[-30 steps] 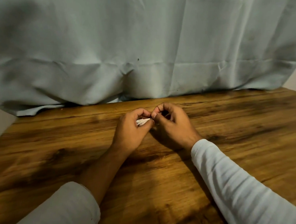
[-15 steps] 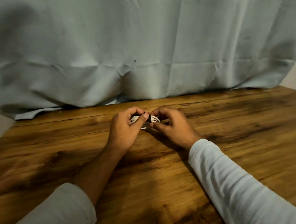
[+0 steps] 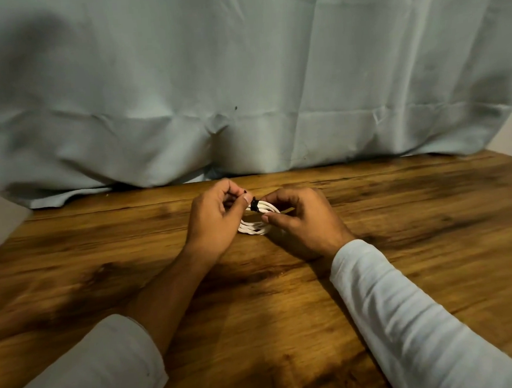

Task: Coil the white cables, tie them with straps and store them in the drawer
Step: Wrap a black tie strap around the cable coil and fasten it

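The coiled white cable (image 3: 254,225) rests on the counter (image 3: 403,244) between both sets of fingers, with its long axis running left to right. The left hand (image 3: 212,219) pinches the black strap (image 3: 254,203) at the coil's far edge. The right hand (image 3: 303,222) clamps the coil's right side. The strap lies nearer the left fingers, so tightening probably falls to them.

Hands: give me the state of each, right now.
Left hand: pinches the black strap on the white cable coil.
Right hand: grips the white cable coil.
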A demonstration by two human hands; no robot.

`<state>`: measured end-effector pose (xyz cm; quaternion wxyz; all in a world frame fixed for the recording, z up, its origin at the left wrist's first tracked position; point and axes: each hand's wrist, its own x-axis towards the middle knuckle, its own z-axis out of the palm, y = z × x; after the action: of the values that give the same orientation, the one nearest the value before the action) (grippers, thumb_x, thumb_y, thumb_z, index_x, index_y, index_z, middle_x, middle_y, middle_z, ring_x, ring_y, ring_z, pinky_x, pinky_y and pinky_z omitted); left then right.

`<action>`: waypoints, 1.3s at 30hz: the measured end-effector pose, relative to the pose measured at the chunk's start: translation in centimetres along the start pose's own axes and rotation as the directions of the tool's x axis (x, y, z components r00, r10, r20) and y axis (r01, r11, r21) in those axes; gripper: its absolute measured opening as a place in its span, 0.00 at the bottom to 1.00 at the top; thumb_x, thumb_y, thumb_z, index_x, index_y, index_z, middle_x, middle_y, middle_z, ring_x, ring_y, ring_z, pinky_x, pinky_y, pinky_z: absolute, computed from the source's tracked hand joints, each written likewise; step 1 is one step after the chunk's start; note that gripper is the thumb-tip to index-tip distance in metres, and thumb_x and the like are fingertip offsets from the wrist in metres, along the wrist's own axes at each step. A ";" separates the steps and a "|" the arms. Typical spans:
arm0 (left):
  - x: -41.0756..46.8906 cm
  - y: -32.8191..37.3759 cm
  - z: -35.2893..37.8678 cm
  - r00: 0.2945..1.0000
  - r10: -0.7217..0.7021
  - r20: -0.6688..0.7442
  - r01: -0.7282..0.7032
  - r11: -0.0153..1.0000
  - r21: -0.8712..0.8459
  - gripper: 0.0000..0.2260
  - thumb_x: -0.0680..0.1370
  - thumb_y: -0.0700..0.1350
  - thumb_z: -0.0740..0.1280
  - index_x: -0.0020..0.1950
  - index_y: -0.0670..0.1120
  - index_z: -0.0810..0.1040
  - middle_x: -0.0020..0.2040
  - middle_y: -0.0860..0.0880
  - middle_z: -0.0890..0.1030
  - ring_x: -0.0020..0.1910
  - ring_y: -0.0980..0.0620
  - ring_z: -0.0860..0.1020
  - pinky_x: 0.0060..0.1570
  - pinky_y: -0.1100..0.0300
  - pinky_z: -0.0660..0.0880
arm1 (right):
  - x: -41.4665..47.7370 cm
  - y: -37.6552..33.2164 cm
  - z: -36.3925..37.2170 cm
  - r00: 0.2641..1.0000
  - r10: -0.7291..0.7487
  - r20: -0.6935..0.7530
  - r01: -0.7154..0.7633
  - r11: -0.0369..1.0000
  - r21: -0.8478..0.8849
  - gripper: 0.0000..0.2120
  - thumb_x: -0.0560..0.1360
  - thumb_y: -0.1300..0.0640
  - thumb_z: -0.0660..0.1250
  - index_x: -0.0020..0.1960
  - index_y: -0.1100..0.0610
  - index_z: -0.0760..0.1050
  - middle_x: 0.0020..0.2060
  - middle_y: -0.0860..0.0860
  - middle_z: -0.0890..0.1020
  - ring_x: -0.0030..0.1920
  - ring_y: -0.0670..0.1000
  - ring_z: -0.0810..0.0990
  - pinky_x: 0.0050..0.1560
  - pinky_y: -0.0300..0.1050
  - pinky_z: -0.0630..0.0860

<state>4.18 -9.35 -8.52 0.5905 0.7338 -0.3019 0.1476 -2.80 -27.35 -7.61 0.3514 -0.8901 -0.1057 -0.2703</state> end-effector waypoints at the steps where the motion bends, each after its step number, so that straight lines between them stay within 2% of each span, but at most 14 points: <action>1: 0.0 0.0 0.0 1.000 -0.029 0.003 0.029 0.999 -0.032 0.03 0.80 0.43 0.71 0.46 0.48 0.81 0.41 0.46 0.84 0.42 0.40 0.82 0.44 0.39 0.81 | 0.0 -0.1 0.0 1.000 -0.004 -0.001 0.004 1.000 -0.004 0.11 0.74 0.60 0.76 0.55 0.51 0.86 0.45 0.41 0.87 0.47 0.38 0.84 0.47 0.32 0.76; 3: 0.1 -0.1 0.0 0.995 -0.095 0.014 0.096 0.991 -0.097 0.04 0.80 0.42 0.71 0.46 0.48 0.81 0.42 0.42 0.84 0.41 0.39 0.82 0.46 0.37 0.80 | 0.0 -0.4 -0.2 1.000 -0.015 -0.005 0.015 1.000 -0.009 0.10 0.75 0.61 0.76 0.56 0.51 0.86 0.45 0.40 0.87 0.47 0.37 0.84 0.47 0.32 0.77; 5: 0.2 -0.1 0.1 0.987 -0.161 0.023 0.163 0.971 -0.174 0.06 0.79 0.40 0.71 0.44 0.49 0.80 0.42 0.40 0.84 0.39 0.43 0.81 0.46 0.37 0.80 | -0.1 -0.6 -0.2 1.000 -0.029 -0.003 0.029 0.999 -0.019 0.10 0.76 0.61 0.75 0.56 0.52 0.86 0.46 0.41 0.87 0.47 0.37 0.84 0.48 0.33 0.77; 8: 0.5 0.2 0.2 0.970 -0.244 0.022 0.240 0.929 -0.280 0.08 0.79 0.36 0.70 0.42 0.47 0.79 0.37 0.46 0.84 0.37 0.50 0.81 0.43 0.49 0.79 | 0.1 -0.7 -0.3 1.000 -0.025 0.004 0.026 0.999 -0.048 0.11 0.77 0.59 0.74 0.59 0.52 0.85 0.50 0.43 0.87 0.50 0.39 0.84 0.52 0.38 0.79; 10: 0.4 0.5 0.3 0.961 -0.274 0.019 0.265 0.908 -0.324 0.07 0.80 0.35 0.69 0.44 0.45 0.79 0.37 0.48 0.84 0.36 0.52 0.81 0.42 0.55 0.78 | 0.1 -0.8 -0.1 0.999 -0.035 0.007 0.036 0.997 -0.069 0.12 0.78 0.59 0.73 0.60 0.51 0.85 0.52 0.44 0.87 0.52 0.41 0.84 0.54 0.43 0.81; 14: -0.1 0.4 0.6 0.979 -0.202 -0.034 0.179 0.924 -0.338 0.05 0.80 0.38 0.70 0.45 0.46 0.80 0.39 0.47 0.85 0.37 0.53 0.81 0.40 0.58 0.78 | 0.1 -0.6 0.2 0.998 -0.055 -0.002 0.055 0.995 -0.081 0.11 0.77 0.58 0.72 0.60 0.52 0.84 0.52 0.44 0.87 0.51 0.42 0.84 0.53 0.47 0.81; 18: 0.0 -0.1 0.5 0.993 -0.112 -0.027 0.101 0.960 -0.259 0.02 0.78 0.41 0.73 0.48 0.47 0.83 0.43 0.44 0.86 0.43 0.49 0.83 0.47 0.52 0.81 | -0.1 -0.2 0.5 0.999 -0.049 -0.010 0.048 0.993 -0.110 0.18 0.78 0.54 0.71 0.68 0.49 0.80 0.59 0.45 0.85 0.58 0.44 0.82 0.59 0.50 0.80; 21: -0.1 -0.2 0.3 0.991 -0.134 0.014 0.132 0.945 -0.300 0.03 0.77 0.41 0.74 0.50 0.45 0.84 0.45 0.44 0.87 0.45 0.46 0.85 0.50 0.49 0.82 | -0.2 -0.1 0.6 0.997 -0.078 -0.029 0.074 0.991 -0.113 0.19 0.78 0.58 0.70 0.67 0.47 0.79 0.60 0.44 0.84 0.59 0.44 0.81 0.59 0.51 0.80; 25: -0.2 -0.1 0.2 0.978 -0.199 0.062 0.208 0.914 -0.349 0.02 0.77 0.39 0.73 0.48 0.45 0.84 0.44 0.44 0.87 0.44 0.48 0.85 0.48 0.53 0.81 | -0.3 -0.5 0.5 0.996 -0.087 -0.018 0.083 0.982 -0.168 0.19 0.78 0.59 0.69 0.66 0.45 0.77 0.60 0.43 0.83 0.60 0.46 0.80 0.60 0.52 0.79; 28: 0.0 -0.2 0.3 0.988 -0.158 0.004 0.152 0.945 -0.288 0.04 0.77 0.39 0.74 0.46 0.47 0.83 0.43 0.44 0.86 0.43 0.50 0.83 0.47 0.54 0.80 | -0.2 -0.8 0.4 0.995 -0.103 -0.006 0.100 0.974 -0.204 0.18 0.78 0.58 0.69 0.65 0.44 0.78 0.59 0.43 0.83 0.60 0.46 0.80 0.59 0.52 0.79; 31: -0.1 -0.2 0.5 0.999 -0.025 -0.039 0.020 0.991 -0.134 0.06 0.79 0.39 0.72 0.46 0.50 0.81 0.41 0.50 0.84 0.40 0.56 0.80 0.44 0.58 0.79 | 0.0 -0.8 0.5 0.996 -0.091 -0.007 0.086 0.967 -0.241 0.16 0.78 0.57 0.70 0.65 0.45 0.79 0.59 0.44 0.84 0.59 0.47 0.80 0.59 0.52 0.79; 34: -0.3 -0.2 0.7 0.995 0.084 -0.045 -0.085 0.996 -0.017 0.04 0.80 0.41 0.71 0.46 0.50 0.81 0.39 0.54 0.82 0.38 0.57 0.79 0.40 0.56 0.78 | 0.1 -0.5 0.6 0.997 -0.081 0.010 0.081 0.962 -0.262 0.12 0.79 0.55 0.69 0.62 0.49 0.80 0.55 0.46 0.84 0.55 0.49 0.81 0.56 0.52 0.78; 39: -0.2 -0.3 0.6 0.996 0.080 -0.031 -0.080 0.997 -0.003 0.03 0.80 0.42 0.71 0.47 0.49 0.81 0.38 0.54 0.82 0.37 0.56 0.79 0.38 0.49 0.79 | -0.2 -0.3 0.6 0.999 -0.053 0.005 0.053 0.993 -0.107 0.08 0.78 0.53 0.71 0.58 0.50 0.81 0.49 0.44 0.85 0.49 0.44 0.82 0.51 0.48 0.78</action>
<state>4.12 -9.81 -8.96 0.5904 0.7174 -0.3220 0.1818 -2.86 -26.70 -7.89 0.2959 -0.9048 -0.1151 -0.2837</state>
